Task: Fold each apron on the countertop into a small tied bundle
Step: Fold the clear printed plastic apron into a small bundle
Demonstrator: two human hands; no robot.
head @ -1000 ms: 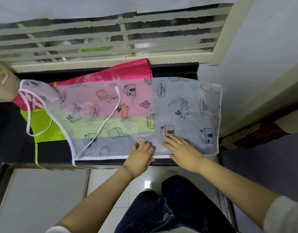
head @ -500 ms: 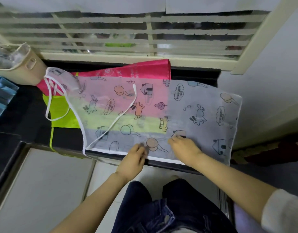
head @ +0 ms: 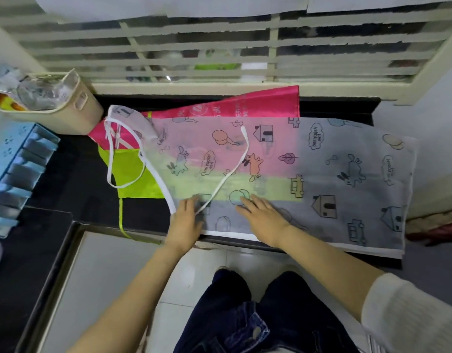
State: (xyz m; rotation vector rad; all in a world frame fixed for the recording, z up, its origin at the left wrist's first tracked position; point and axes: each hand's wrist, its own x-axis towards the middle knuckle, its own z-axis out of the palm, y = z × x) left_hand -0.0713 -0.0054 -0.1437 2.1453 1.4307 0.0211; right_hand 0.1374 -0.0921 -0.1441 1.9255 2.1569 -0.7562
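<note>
Apron: sheer white apron printed with houses and rabbits (head: 321,161), spread flat on the black worktop (head: 79,194) over a pink apron (head: 245,103) and a lime-green apron (head: 128,171).
Change: both hands have slid left along its near edge.
Left hand (head: 185,220): fingers straight, pressing beside the white tie strap (head: 235,169).
Right hand (head: 263,217): fingers flat, holding nothing.
Meaning: probably smoothing; no fold made yet.

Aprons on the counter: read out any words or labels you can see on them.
"Happy and free": in cloud shapes on the printed apron, mirrored; the last word is unsure.
Pink apron: white print, too blurred to read.
</note>
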